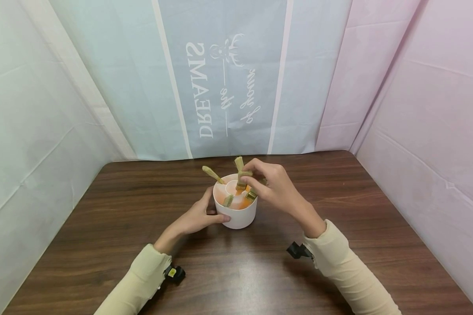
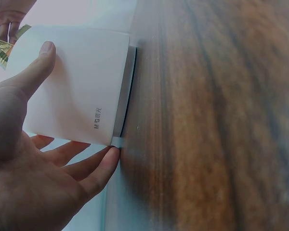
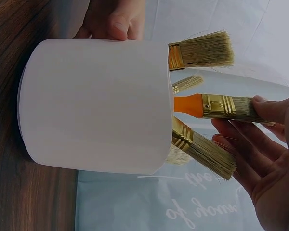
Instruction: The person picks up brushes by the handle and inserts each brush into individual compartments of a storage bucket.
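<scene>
A round white brush holder (image 1: 240,218) with inner dividers stands upright on the table. My left hand (image 1: 195,216) grips its left side, with the thumb across the front wall and the fingers around the far side, as the left wrist view shows. My right hand (image 1: 273,186) is over the rim and pinches the bristles of a flat paintbrush (image 3: 221,107), whose orange handle points down into the holder. Other paintbrushes stand bristles up around it: a wide one (image 3: 204,50), a tilted one (image 3: 204,149) and a small one (image 3: 189,83). Their lower handles are hidden by the holder wall.
The dark wood-grain table (image 1: 142,205) ends at a blue-grey curtain (image 1: 228,78) with white lettering. Pale cloth walls (image 1: 425,105) rise on both sides. Black wrist cameras (image 1: 297,250) sit by both sleeves.
</scene>
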Tool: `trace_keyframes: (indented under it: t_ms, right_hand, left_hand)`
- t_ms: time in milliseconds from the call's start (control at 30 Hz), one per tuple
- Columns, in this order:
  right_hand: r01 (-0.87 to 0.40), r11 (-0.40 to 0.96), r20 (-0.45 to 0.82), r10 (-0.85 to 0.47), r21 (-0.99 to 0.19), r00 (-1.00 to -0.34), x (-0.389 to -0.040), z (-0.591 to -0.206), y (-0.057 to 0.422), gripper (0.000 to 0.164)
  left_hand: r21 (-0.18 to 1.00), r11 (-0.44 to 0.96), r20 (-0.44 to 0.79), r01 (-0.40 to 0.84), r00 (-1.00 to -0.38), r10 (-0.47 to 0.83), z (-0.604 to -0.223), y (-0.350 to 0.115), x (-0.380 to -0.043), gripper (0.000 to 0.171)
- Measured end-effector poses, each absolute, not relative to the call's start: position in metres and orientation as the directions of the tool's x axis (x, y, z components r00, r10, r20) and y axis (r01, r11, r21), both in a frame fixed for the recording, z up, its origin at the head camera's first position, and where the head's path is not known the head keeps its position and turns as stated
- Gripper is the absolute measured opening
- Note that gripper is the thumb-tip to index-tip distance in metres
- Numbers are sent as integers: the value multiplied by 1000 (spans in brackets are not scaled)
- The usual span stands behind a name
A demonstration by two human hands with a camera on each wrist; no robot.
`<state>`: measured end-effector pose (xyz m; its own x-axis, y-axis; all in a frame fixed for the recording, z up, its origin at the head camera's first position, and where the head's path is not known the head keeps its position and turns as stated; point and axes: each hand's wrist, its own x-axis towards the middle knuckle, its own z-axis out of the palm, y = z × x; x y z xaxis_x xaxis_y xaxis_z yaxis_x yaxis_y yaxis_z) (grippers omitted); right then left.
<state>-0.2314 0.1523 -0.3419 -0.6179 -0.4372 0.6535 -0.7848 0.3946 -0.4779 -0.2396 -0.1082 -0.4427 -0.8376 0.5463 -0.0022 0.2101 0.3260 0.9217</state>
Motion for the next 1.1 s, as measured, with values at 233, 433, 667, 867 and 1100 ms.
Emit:
trace_keyframes:
  t_ms: [233,433,667,867,1100]
  right_hand:
    - [-789,405,647,-454,-463,-613,-232,-343,153,7]
    - [-791,420,645,-463,-445,-608,-231,-342,153,7]
    - [-787,434,637,-468,-438,-613,-231,-343,152,6]
    - [-784,449,635,-467,-428,-615,-232,-343,152,6]
    - [-799,442,654,-469,-409,-594,-232,-344,152,6]
  left_hand:
    - [921,324,3,217,-835,550,-443,-108,-241,99]
    - [921,326,-1,214,-835,550,-443,-108,-241,98]
    - [923,321,1,214,-833,553,-443,-109,-240,98]
    - [922,321,1,215,-833,553,-442,-109,-240,98]
    - [921,323,1,216,-832,554,-443,-109,-239,98]
